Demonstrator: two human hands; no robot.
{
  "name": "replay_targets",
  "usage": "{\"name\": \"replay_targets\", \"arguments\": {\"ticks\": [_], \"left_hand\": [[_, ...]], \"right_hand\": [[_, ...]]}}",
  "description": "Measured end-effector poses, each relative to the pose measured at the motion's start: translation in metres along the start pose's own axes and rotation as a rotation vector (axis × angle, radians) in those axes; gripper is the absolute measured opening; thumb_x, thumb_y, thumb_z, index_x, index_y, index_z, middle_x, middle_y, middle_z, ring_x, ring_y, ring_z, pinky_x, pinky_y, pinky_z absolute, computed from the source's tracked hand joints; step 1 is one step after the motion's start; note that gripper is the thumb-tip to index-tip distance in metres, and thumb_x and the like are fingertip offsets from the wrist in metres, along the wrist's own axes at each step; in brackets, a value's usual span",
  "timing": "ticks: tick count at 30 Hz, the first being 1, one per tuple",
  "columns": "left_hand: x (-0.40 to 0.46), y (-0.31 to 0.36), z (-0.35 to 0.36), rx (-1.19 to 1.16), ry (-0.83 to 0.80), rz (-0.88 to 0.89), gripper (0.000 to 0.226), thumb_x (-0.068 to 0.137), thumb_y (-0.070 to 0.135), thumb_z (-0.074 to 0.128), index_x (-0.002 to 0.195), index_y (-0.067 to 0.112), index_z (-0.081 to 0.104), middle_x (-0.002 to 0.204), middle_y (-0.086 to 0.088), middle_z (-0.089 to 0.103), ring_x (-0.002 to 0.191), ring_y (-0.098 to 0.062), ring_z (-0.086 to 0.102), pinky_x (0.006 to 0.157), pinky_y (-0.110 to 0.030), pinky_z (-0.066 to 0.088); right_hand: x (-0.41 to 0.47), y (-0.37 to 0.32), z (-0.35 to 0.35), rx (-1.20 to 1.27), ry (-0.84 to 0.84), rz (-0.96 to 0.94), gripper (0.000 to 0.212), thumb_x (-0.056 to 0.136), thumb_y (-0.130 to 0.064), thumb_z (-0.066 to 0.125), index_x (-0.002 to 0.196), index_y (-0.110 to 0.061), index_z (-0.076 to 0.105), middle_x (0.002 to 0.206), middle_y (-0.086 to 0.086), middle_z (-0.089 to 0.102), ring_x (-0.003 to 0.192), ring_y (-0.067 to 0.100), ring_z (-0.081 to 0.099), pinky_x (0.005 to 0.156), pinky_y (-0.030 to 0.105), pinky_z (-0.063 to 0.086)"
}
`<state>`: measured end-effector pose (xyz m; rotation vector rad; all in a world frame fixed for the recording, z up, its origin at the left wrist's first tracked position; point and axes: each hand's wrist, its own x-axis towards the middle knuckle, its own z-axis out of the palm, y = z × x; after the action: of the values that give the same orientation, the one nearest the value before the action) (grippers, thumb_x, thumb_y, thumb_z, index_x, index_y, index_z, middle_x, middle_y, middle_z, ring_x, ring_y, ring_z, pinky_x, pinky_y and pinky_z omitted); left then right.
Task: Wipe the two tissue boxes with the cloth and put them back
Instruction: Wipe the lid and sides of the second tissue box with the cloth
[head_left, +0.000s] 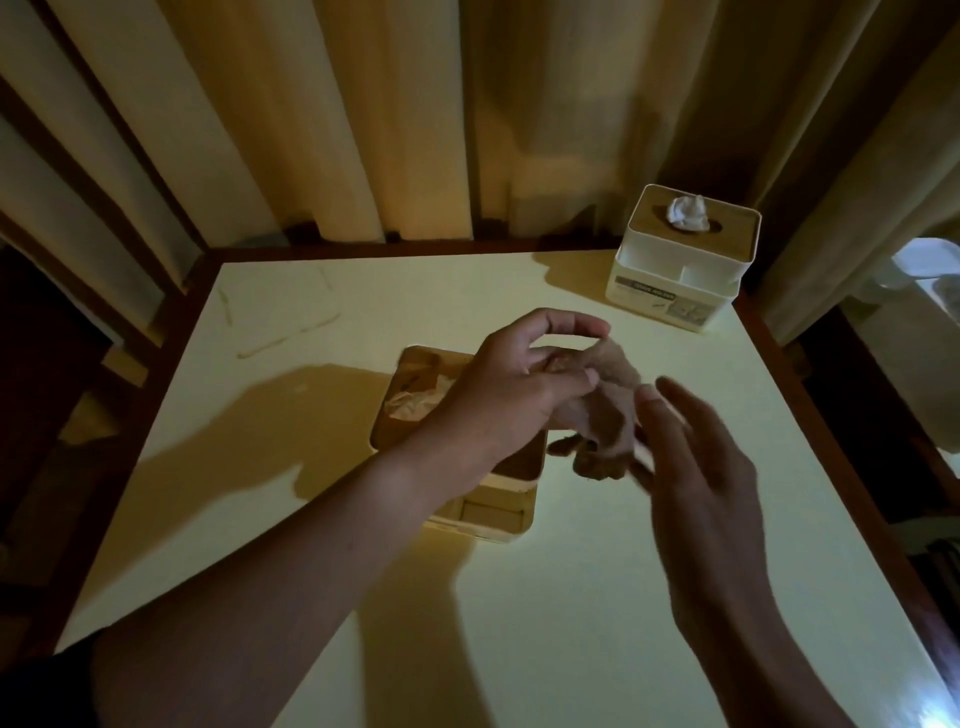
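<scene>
Brown cloth (602, 410) hung bunched above the middle of the bench (571, 597), gripped at its upper part by the left hand (519, 384), fingers (566, 325) curled round it. Held just right of the near tissue box (462, 467), the left forearm crossing over that box's brown lid. Near tissue box stood around the middle of the bench, a crumpled white tissue (415, 402) poking from its top slot, pale walls showing below the lid on the near side. Right hand (696, 457) hovered beside the cloth's lower end, fingers spread and relaxed, blurred; could not tell whether the fingertips touched the cloth. Far tissue box (680, 260) sat at the far right corner of the bench, well apart from the hands, white with a tan lid, a white tissue (688, 212) sticking up from its slot and a label on its front face. Beige curtains (415, 130) hung behind the far edge of the bench. Dark wooden rim (810, 405) framed the pale bench top.
</scene>
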<state>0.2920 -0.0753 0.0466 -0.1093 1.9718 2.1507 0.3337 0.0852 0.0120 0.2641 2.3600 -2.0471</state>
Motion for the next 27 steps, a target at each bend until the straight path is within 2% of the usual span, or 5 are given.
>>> {"name": "replay_targets", "arguments": {"ticks": [8,12,15,20,27], "left_hand": [[0.001,0.005,0.002,0.343,-0.022,0.106,0.039,0.091,0.016,0.077,0.124,0.033,0.064,0.115,0.006,0.075,0.099,-0.009,0.073,0.080,-0.025,0.063],[-0.002,0.004,-0.016,0.783,0.177,0.334,0.037,0.087,0.046,0.078,0.121,0.042,0.065,0.119,0.025,0.065,0.086,0.006,0.069,0.069,-0.009,0.055],[-0.003,-0.009,-0.051,0.917,0.288,0.402,0.025,0.096,0.043,0.067,0.121,0.038,0.068,0.119,0.022,0.066,0.104,0.004,0.062,0.087,-0.022,0.055],[-0.004,-0.051,-0.097,1.223,0.241,0.169,0.060,0.105,0.057,0.037,0.161,0.042,0.021,0.168,0.003,0.023,0.157,-0.018,0.011,0.126,-0.043,0.010],[-0.004,-0.077,-0.107,1.220,0.131,0.064,0.095,0.089,0.039,0.032,0.157,0.024,-0.032,0.168,0.002,-0.031,0.153,-0.010,-0.030,0.126,-0.044,-0.016]], "right_hand": [[-0.004,-0.009,0.005,0.356,-0.170,0.152,0.046,0.093,-0.033,0.070,0.138,-0.025,0.069,0.114,0.012,0.081,0.117,0.049,0.070,0.112,0.074,0.044],[0.001,-0.006,0.005,0.341,-0.052,0.129,0.056,0.098,-0.009,0.069,0.147,-0.033,0.056,0.115,0.008,0.081,0.106,0.027,0.080,0.098,0.051,0.061],[0.013,0.002,0.001,-0.073,0.020,-0.158,0.046,0.103,-0.010,0.066,0.141,-0.034,0.060,0.127,-0.001,0.075,0.104,0.015,0.077,0.074,0.030,0.064],[0.020,0.023,0.027,-0.674,-0.159,-0.708,0.046,0.110,-0.013,0.043,0.154,-0.016,0.057,0.161,0.009,0.052,0.129,0.017,0.064,0.099,0.033,0.063],[-0.004,0.049,0.040,-1.074,-0.472,-0.817,0.066,0.114,-0.045,0.035,0.170,-0.012,0.025,0.178,0.010,0.018,0.167,0.024,0.009,0.135,0.047,0.018]]}}
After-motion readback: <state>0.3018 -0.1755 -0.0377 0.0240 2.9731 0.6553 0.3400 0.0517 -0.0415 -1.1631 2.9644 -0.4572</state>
